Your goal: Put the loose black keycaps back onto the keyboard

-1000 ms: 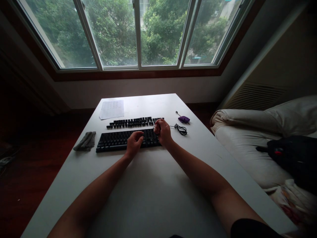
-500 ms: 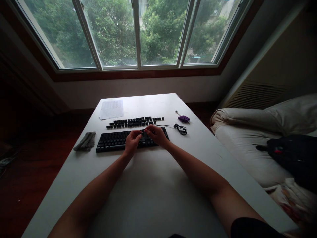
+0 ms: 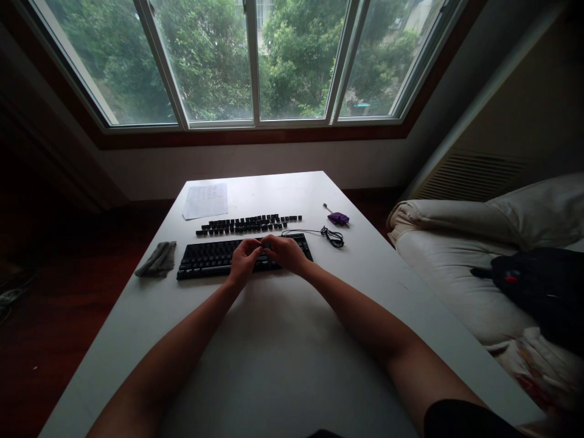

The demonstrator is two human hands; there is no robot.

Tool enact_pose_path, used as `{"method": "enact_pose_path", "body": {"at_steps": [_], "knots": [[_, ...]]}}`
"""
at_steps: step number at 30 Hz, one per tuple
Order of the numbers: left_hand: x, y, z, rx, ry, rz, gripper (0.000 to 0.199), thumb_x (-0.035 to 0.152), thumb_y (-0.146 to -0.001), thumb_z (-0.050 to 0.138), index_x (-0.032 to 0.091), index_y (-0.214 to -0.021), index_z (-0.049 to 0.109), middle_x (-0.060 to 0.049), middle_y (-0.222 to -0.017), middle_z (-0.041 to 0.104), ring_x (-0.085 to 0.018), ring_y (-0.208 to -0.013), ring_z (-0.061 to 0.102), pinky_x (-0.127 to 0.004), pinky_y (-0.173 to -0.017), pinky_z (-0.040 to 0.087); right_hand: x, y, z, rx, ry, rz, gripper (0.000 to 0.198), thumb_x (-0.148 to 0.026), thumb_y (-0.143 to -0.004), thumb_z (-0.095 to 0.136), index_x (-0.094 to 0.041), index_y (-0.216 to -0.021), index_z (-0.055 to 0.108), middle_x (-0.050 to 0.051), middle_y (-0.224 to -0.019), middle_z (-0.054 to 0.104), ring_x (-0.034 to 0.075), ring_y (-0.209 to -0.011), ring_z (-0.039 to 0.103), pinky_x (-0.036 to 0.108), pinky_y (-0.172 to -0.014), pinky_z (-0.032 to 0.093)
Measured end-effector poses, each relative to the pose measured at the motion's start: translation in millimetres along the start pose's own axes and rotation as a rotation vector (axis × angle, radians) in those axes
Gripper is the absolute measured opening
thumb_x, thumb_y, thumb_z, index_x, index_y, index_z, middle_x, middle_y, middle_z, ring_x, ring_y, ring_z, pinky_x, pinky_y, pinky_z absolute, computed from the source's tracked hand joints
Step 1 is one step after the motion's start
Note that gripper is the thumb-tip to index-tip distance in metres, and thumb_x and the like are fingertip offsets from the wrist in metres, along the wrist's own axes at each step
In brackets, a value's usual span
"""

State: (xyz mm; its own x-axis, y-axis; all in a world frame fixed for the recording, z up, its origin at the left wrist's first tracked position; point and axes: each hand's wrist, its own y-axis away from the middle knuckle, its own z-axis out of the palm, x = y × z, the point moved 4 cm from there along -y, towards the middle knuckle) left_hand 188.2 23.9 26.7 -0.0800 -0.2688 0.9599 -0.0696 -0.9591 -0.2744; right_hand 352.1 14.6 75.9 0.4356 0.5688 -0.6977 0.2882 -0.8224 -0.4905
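Note:
A black keyboard (image 3: 207,260) lies on the white table, its right half partly covered by my hands. My left hand (image 3: 245,258) is closed in a pinch above the middle of the keyboard. Right beside it, my right hand (image 3: 286,252) is pinched too, its fingertips meeting those of the left. Whatever small dark piece sits between the fingers is too small to make out. Loose black keycaps (image 3: 241,225) stand in rows just behind the keyboard.
A grey cloth (image 3: 157,260) lies left of the keyboard. A coiled black cable (image 3: 333,237) and a purple pouch-like item (image 3: 338,218) with a thin stick are to the right. A printed sheet (image 3: 206,201) rests at the table's far left. A sofa (image 3: 451,267) stands alongside.
My right hand has shifted slightly left, bringing its fingertips against those of my left hand. The keyboard and the keycap rows have not moved.

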Motion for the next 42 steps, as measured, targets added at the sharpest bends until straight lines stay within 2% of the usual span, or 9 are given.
{"method": "enact_pose_path", "body": {"at_steps": [6, 12, 17, 24, 33, 42], "knots": [[1.8, 0.7, 2.3, -0.023, 0.015, -0.001, 0.03, 0.039, -0.083, 0.071, 0.018, -0.104, 0.066, -0.006, -0.101, 0.071, -0.018, -0.091, 0.068, -0.033, -0.084, 0.055, 1.0, 1.7, -0.7, 0.03, -0.037, 0.036, 0.023, -0.02, -0.077, 0.075, -0.029, -0.098, 0.071, -0.005, -0.066, 0.058, 0.012, -0.058, 0.045, 0.023, -0.061, 0.03], [-1.1, -0.3, 0.0, 0.009, 0.074, -0.013, 0.032, 0.041, -0.085, 0.07, 0.019, -0.106, 0.062, -0.004, -0.096, 0.069, -0.015, -0.08, 0.067, -0.031, -0.078, 0.056, 1.9, 3.5, -0.2, 0.033, -0.081, 0.046, 0.022, -0.021, -0.077, 0.075, -0.029, -0.097, 0.071, -0.006, -0.064, 0.056, 0.011, -0.056, 0.044, 0.023, -0.061, 0.03], [0.4, 0.5, -0.3, 0.018, 0.039, -0.019, 0.031, 0.043, -0.085, 0.069, 0.019, -0.103, 0.061, -0.003, -0.093, 0.068, -0.015, -0.079, 0.066, -0.03, -0.076, 0.055, 2.7, 6.0, 4.1, 0.029, 0.052, -0.008, 0.019, -0.023, -0.083, 0.07, -0.029, -0.101, 0.069, -0.005, -0.066, 0.057, 0.012, -0.059, 0.048, 0.023, -0.062, 0.031], [5.4, 1.9, 1.1, 0.03, 0.004, -0.001, 0.027, 0.04, -0.084, 0.069, 0.019, -0.1, 0.061, -0.004, -0.093, 0.067, -0.016, -0.084, 0.065, -0.029, -0.076, 0.054, 6.4, 9.2, 10.8, 0.063, 0.128, -0.006, 0.017, -0.029, -0.083, 0.072, -0.029, -0.099, 0.067, -0.003, -0.066, 0.058, 0.014, -0.06, 0.05, 0.024, -0.061, 0.03], [2.0, 1.1, 0.1, 0.049, 0.044, 0.002, 0.024, 0.035, -0.081, 0.071, 0.018, -0.097, 0.064, -0.003, -0.091, 0.065, -0.016, -0.084, 0.063, -0.028, -0.076, 0.052, 2.6, 11.6, 18.8, -0.057, 0.362, 0.052, 0.021, -0.03, -0.09, 0.065, -0.024, -0.11, 0.065, 0.001, -0.082, 0.068, 0.016, -0.074, 0.061, 0.024, -0.067, 0.036], [4.1, 1.1, 0.2, 0.048, -0.028, 0.003, 0.017, 0.032, -0.082, 0.067, 0.018, -0.093, 0.066, -0.004, -0.091, 0.068, -0.017, -0.087, 0.064, -0.029, -0.079, 0.051, 0.8, 10.6, 17.1, -0.078, 0.383, 0.048, 0.022, -0.031, -0.09, 0.065, -0.024, -0.11, 0.066, 0.001, -0.087, 0.07, 0.016, -0.076, 0.063, 0.024, -0.07, 0.039]]}}
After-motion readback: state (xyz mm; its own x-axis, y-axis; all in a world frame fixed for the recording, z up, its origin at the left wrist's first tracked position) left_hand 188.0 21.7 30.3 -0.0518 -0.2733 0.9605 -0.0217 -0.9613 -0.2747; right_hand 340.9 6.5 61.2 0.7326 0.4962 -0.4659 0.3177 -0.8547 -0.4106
